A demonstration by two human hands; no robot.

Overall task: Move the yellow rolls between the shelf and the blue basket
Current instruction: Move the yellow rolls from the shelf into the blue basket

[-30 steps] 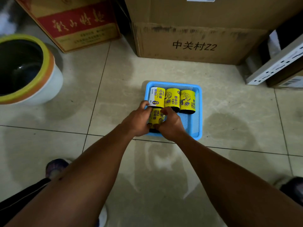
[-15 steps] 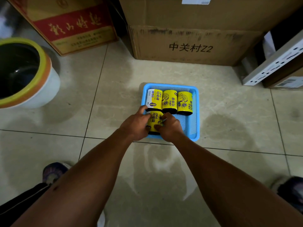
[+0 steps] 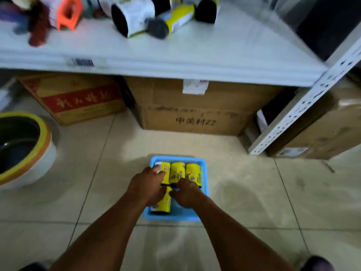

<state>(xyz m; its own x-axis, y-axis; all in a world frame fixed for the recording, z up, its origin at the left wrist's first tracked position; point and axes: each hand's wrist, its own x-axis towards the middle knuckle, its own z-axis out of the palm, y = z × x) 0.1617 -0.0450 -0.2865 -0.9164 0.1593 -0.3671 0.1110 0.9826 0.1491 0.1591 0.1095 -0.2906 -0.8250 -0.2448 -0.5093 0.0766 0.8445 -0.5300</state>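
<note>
A blue basket [image 3: 203, 167] stands on the tiled floor below a white shelf [image 3: 195, 55]. Three yellow rolls lie side by side in its far row: left [image 3: 166, 170], middle [image 3: 177, 172] and right [image 3: 193, 174]. Another yellow roll [image 3: 163, 204] lies in the near row, between my hands. My left hand [image 3: 146, 184] curls over its left side, fingertips reaching the far-left roll. My right hand [image 3: 187, 193] pinches its far end with curled fingers. On the shelf lie more rolls: one with a white label [image 3: 134, 18] and a yellow one [image 3: 173, 21].
An orange object [image 3: 69, 14] and a red brush-like thing [image 3: 37, 28] sit at the shelf's left. Two cardboard boxes [image 3: 195, 114] [image 3: 78, 98] stand under the shelf. A perforated shelf post [image 3: 304, 106] slants at right. A large ceramic pot [image 3: 25, 147] stands on the left floor.
The view has tilted up, so the shelf and its rolls now show. Both hands stay in the basket around the near roll; the left fingers have reached toward the far-left roll.
</note>
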